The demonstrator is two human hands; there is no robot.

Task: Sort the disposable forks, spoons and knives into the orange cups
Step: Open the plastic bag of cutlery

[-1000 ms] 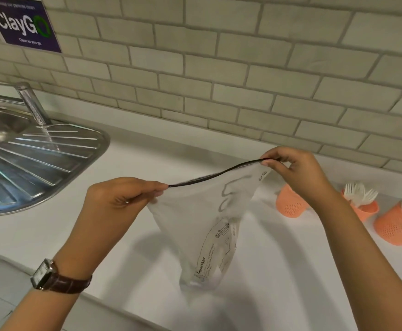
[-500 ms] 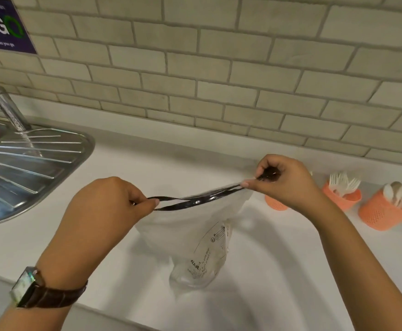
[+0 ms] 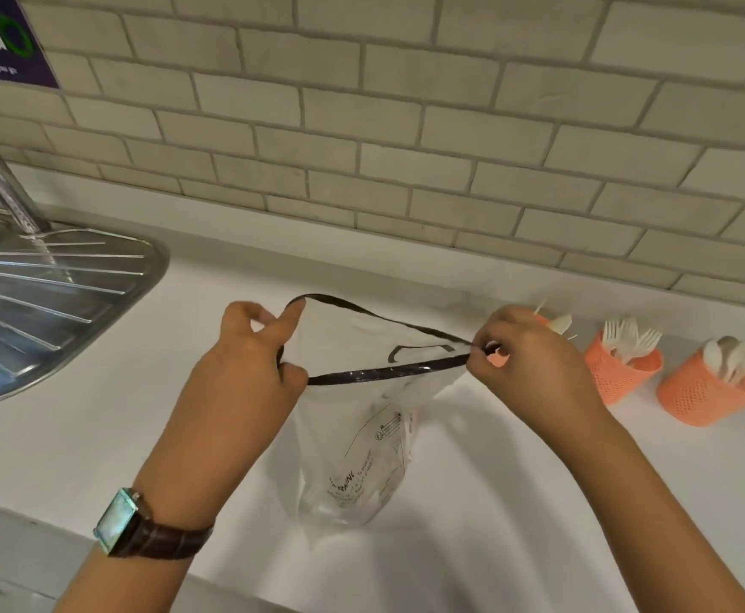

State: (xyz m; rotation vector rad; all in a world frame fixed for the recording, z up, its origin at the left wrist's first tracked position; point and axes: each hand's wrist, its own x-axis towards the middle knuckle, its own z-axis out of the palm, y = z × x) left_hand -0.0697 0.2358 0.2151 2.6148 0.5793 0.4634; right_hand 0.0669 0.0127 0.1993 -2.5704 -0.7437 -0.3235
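Note:
A clear plastic zip bag (image 3: pixel 353 462) with a black sealing strip hangs above the white counter, its mouth pulled open. My left hand (image 3: pixel 247 373) pinches the left end of the strip, index finger raised against the far lip. My right hand (image 3: pixel 534 360) pinches the right end. Three orange mesh cups stand at the right by the wall: one (image 3: pixel 543 321) mostly hidden behind my right hand with white handles showing, a middle cup (image 3: pixel 618 369) holding white forks, and a right cup (image 3: pixel 707 395) holding white spoons.
A steel sink drainboard (image 3: pixel 52 303) with a tap (image 3: pixel 8 192) lies at the left. A brick-tiled wall (image 3: pixel 406 126) runs behind the white counter (image 3: pixel 516 502). The counter's front edge crosses the lower left.
The bag's mouth, stretched flat and closed a second ago, now gapes open. Both hands have come lower and closer together, and the view has shifted right.

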